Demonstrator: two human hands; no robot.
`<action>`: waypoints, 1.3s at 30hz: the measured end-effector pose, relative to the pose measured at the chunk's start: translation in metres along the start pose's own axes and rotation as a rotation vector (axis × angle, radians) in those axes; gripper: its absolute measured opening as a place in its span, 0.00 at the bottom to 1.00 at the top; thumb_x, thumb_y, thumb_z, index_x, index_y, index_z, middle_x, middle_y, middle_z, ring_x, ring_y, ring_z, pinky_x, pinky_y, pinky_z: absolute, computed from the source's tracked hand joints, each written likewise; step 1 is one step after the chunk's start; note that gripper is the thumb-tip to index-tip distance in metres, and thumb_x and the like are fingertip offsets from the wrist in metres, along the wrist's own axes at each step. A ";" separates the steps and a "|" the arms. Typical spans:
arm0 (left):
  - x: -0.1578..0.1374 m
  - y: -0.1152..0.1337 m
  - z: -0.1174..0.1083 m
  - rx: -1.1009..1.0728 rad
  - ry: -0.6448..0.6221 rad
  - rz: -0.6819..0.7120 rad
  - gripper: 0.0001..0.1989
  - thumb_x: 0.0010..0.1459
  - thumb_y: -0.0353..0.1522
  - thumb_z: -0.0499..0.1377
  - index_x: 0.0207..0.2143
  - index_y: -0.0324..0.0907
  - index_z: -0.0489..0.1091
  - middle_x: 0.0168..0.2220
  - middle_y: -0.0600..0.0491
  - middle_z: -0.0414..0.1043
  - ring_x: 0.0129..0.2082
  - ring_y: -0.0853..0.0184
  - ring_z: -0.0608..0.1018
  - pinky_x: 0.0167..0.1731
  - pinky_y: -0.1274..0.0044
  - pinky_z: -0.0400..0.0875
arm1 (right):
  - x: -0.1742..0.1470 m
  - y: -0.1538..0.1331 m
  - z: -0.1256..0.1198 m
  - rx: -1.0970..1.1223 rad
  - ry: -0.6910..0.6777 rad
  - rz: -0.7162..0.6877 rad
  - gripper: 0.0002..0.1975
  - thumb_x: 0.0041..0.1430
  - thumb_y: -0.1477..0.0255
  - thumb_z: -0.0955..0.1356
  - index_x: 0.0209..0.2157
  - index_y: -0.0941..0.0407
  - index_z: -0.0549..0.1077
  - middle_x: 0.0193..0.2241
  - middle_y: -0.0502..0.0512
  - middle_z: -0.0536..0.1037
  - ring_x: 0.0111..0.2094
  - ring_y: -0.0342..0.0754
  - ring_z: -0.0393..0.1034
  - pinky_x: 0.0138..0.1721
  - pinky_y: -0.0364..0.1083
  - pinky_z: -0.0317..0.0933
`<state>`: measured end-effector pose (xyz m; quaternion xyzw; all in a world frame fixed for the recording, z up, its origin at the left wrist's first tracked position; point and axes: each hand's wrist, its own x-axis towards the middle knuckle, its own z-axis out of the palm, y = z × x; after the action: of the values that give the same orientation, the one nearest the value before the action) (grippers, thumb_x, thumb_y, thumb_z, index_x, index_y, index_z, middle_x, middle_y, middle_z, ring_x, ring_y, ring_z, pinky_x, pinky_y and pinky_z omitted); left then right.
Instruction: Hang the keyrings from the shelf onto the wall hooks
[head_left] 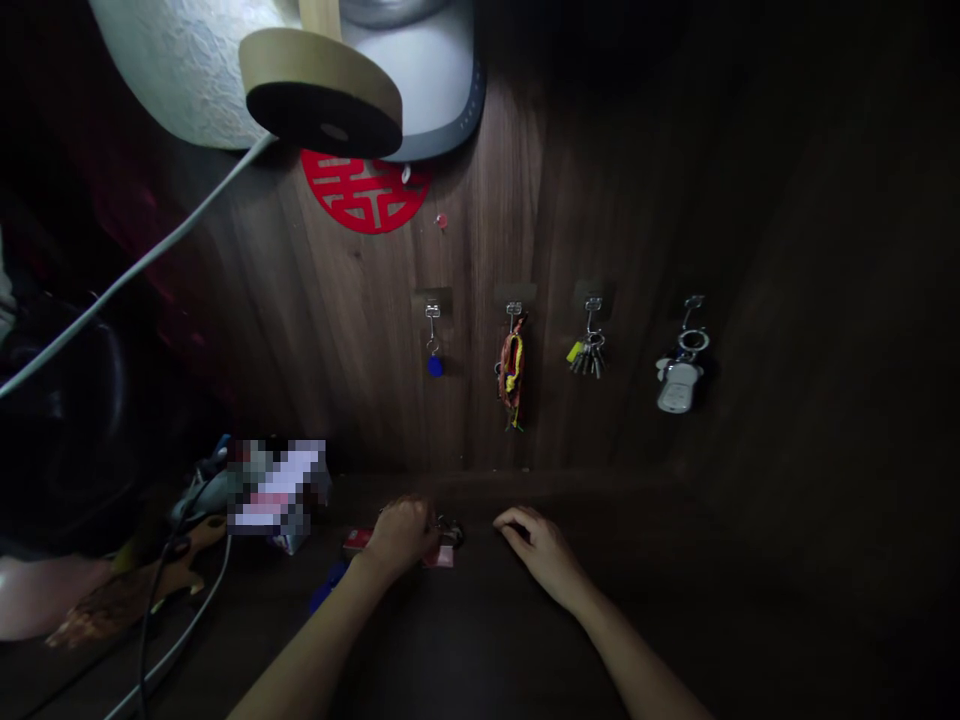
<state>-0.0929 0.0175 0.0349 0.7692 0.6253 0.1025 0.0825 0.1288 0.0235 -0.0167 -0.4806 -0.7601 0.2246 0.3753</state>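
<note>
My left hand (406,529) is closed low over a cluster of small items on the dark wooden surface. Its fingers hide whatever they grip. Beside it lie a red box-like item (356,542), a small pale pink piece (444,556) and a dark ring-shaped item (453,531), partly covered by the fingers. A blue item (327,590) sits by my left wrist. To the right, my right hand (541,548) is held with curled fingers, thumb and index tips brought close together. Nothing shows between those tips.
On the wooden wall hang a blue key fob (436,366), a braided cord (511,370), a key bunch (589,358) and a white keychain (680,386). Caps (420,100), a round wooden piece (322,75) and a red cut-out (367,200) are above. A white cable (161,250), wooden comb (135,595) and blurred box (281,490) stand left.
</note>
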 end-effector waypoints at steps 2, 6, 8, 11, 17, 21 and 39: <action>0.001 -0.001 -0.001 -0.044 0.014 -0.002 0.07 0.51 0.28 0.55 0.33 0.41 0.71 0.30 0.47 0.76 0.35 0.58 0.78 0.34 0.73 0.67 | 0.000 -0.001 0.000 -0.001 0.001 -0.003 0.10 0.57 0.72 0.61 0.30 0.52 0.74 0.32 0.51 0.77 0.38 0.49 0.70 0.42 0.47 0.61; 0.006 -0.004 -0.008 -0.198 0.085 0.043 0.09 0.50 0.25 0.54 0.33 0.44 0.70 0.32 0.52 0.76 0.35 0.64 0.78 0.33 0.78 0.67 | 0.000 -0.001 -0.001 0.001 0.001 -0.004 0.09 0.56 0.73 0.62 0.30 0.52 0.74 0.32 0.51 0.77 0.38 0.48 0.70 0.43 0.47 0.61; 0.009 -0.005 -0.014 -0.296 0.135 0.065 0.09 0.50 0.24 0.54 0.32 0.43 0.71 0.32 0.54 0.76 0.35 0.67 0.77 0.34 0.80 0.67 | 0.000 -0.001 -0.001 0.003 0.001 0.003 0.09 0.56 0.72 0.62 0.30 0.52 0.74 0.33 0.51 0.77 0.38 0.48 0.70 0.43 0.47 0.61; 0.015 -0.004 -0.022 -0.451 0.221 0.075 0.09 0.50 0.26 0.53 0.33 0.43 0.72 0.31 0.55 0.76 0.32 0.69 0.77 0.33 0.81 0.68 | 0.000 -0.001 -0.002 -0.004 0.001 0.011 0.09 0.56 0.72 0.62 0.30 0.51 0.74 0.33 0.51 0.77 0.38 0.49 0.70 0.42 0.47 0.61; 0.026 0.002 -0.039 -0.743 0.374 0.120 0.11 0.53 0.36 0.54 0.34 0.41 0.72 0.33 0.53 0.76 0.35 0.66 0.77 0.36 0.78 0.69 | 0.000 -0.003 -0.002 -0.001 -0.014 0.016 0.09 0.56 0.72 0.62 0.30 0.51 0.74 0.32 0.51 0.77 0.38 0.49 0.71 0.42 0.47 0.61; 0.035 0.008 -0.051 -0.878 0.419 0.188 0.12 0.53 0.40 0.55 0.32 0.41 0.71 0.33 0.52 0.76 0.36 0.65 0.76 0.37 0.77 0.69 | 0.000 -0.002 -0.003 0.005 -0.024 0.021 0.09 0.57 0.72 0.62 0.31 0.52 0.74 0.33 0.52 0.77 0.39 0.49 0.70 0.43 0.47 0.61; 0.090 0.040 -0.131 -1.105 0.819 0.280 0.11 0.52 0.35 0.59 0.38 0.42 0.65 0.25 0.59 0.69 0.25 0.73 0.73 0.26 0.82 0.66 | 0.001 0.003 -0.002 0.030 -0.037 0.003 0.10 0.57 0.72 0.61 0.31 0.53 0.74 0.33 0.52 0.77 0.38 0.48 0.69 0.42 0.46 0.60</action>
<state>-0.0717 0.0970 0.1766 0.5875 0.3574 0.6965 0.2051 0.1319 0.0254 -0.0169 -0.4719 -0.7628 0.2454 0.3678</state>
